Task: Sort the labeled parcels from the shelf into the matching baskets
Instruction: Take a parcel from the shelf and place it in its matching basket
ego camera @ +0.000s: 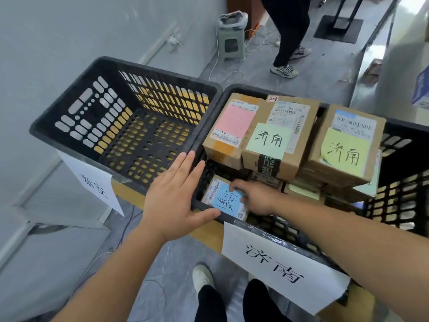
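My left hand [176,194] is lying flat, fingers straight and together, pressing on the rims where the two black baskets meet, thumb hooked along the near rim of the right one. At about ten o'clock from it, the left basket [69,108] is sitting with nothing showing inside, a white paper sign [92,180] hanging from its near wall. At three o'clock from my left hand, my right hand [253,196] is reaching down into the right basket [399,201], its fingers curling onto a small parcel with a blue note [222,201] that is lying low in the near left corner. I am touching its top edge; whether I am truly pinching it I cannot tell. At twelve o'clock from that hand, a box with a pink label [232,126] and a box with a green note [278,140] are resting side by side, touching. Farther right, at two o'clock, another box with a yellow-green note [346,147] is topping a stack. A large white sign [283,268] is hanging from the right basket's near wall.
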Tool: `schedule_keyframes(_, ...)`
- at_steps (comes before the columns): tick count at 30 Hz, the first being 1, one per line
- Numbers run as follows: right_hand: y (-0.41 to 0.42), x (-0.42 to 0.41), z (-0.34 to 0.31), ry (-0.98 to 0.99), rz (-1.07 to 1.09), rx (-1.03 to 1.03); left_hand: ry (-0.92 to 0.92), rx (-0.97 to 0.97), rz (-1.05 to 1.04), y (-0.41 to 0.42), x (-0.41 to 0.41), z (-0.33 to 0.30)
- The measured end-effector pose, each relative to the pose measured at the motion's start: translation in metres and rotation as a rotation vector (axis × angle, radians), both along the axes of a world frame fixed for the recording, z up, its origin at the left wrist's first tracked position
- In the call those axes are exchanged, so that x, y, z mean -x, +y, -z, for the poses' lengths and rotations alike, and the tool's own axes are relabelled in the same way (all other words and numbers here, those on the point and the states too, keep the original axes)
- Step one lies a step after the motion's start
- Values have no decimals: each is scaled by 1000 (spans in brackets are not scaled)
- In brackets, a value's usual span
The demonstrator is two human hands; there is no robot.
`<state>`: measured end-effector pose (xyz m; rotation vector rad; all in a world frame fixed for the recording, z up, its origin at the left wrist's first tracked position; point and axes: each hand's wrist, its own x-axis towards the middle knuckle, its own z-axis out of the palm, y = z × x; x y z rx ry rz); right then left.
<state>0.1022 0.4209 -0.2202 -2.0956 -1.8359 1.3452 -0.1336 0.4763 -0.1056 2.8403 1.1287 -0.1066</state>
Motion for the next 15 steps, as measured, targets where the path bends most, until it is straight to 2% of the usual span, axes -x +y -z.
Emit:
schedule_keyframes(7, -1, -1, -7, -36, -64, -19, -7, 19, 18, 2, 3, 0)
schedule_keyframes(12, -8, 5, -57, -54, -14, -20, 27, 30, 31, 4, 1, -7)
schedule_keyframes(15, -20, 14, -96, -64, 73, -14, 1, 43, 133, 16, -7, -10)
